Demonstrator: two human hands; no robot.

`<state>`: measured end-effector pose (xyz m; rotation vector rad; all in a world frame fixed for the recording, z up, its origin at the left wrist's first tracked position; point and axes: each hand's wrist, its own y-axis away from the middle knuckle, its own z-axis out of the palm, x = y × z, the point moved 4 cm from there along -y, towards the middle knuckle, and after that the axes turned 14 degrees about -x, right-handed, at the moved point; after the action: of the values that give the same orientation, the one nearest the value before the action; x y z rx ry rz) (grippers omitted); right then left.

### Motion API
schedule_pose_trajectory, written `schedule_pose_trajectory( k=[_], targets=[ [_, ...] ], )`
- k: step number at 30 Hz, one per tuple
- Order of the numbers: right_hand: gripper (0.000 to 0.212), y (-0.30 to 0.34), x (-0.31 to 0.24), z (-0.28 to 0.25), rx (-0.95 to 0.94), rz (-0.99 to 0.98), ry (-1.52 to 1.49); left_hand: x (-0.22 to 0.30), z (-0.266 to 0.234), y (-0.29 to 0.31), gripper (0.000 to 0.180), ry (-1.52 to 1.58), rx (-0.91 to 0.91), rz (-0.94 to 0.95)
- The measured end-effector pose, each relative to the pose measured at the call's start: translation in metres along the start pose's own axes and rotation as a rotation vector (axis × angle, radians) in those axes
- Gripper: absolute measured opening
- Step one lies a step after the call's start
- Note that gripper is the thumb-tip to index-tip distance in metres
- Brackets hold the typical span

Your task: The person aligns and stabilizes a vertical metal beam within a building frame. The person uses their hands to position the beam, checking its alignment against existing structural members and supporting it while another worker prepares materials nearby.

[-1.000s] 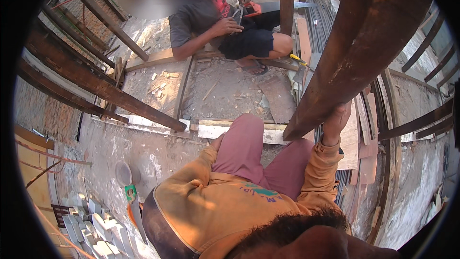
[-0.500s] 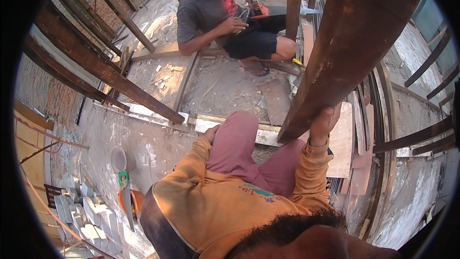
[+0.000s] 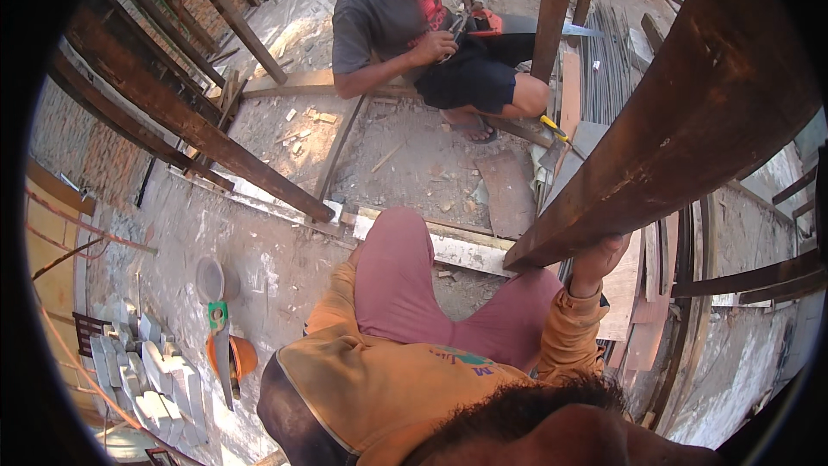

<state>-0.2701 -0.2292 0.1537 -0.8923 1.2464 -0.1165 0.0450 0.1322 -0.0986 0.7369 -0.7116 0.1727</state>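
Observation:
My right hand (image 3: 597, 264) is against the lower side of a thick dark wooden post (image 3: 664, 129), gripping it near its foot. The post leans up to the right, its lower end beside my right knee. Most of my left hand (image 3: 354, 255) is hidden behind my left knee, and its fingers do not show. Under the post's foot runs a pale, white-stained timber (image 3: 466, 255) along the floor.
A co-worker (image 3: 388, 26) sits ahead, holding a metal tool. A yellow-handled tool (image 3: 555, 127) lies near their foot. At left are a grey bucket (image 3: 212, 278), a green-handled handsaw (image 3: 220, 319), an orange container (image 3: 247, 357) and several grey blocks (image 3: 164, 380). Dark posts (image 3: 207, 142) slant at left.
The post leans farther right, and my right hand has moved right and slightly down with it. My left hand shows less beside the knee. The whole view has shifted a little.

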Motion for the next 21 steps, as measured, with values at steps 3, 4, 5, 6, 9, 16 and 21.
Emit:
schedule_pose_trajectory(
  k=[3,4,5,6,9,16,21],
  targets=[
    [0.086,0.009,0.016,-0.012,-0.016,0.016,0.018,0.009,0.011,0.004,0.046,0.056,-0.007,-0.016],
    [0.086,0.009,0.014,-0.012,0.004,0.021,0.029,0.015,0.018,0.0,0.046,0.065,-0.018,-0.023],
    [0.086,0.008,0.01,-0.01,0.022,0.021,0.042,0.021,0.023,-0.005,0.046,0.074,-0.03,-0.031],
    [0.086,0.008,0.007,-0.009,0.043,0.022,0.056,0.028,0.03,-0.012,0.046,0.076,-0.043,-0.039],
    [0.085,0.008,0.009,-0.01,0.014,-0.015,0.124,0.055,0.053,-0.033,0.046,-0.014,-0.116,-0.048],
    [0.08,0.018,0.02,-0.015,0.116,0.005,0.06,0.127,0.151,-0.096,0.049,-0.508,-0.399,0.127],
    [0.079,0.026,0.026,-0.014,0.263,0.153,-0.057,0.11,0.254,-0.154,0.048,-0.558,-0.68,0.154]
  ],
)
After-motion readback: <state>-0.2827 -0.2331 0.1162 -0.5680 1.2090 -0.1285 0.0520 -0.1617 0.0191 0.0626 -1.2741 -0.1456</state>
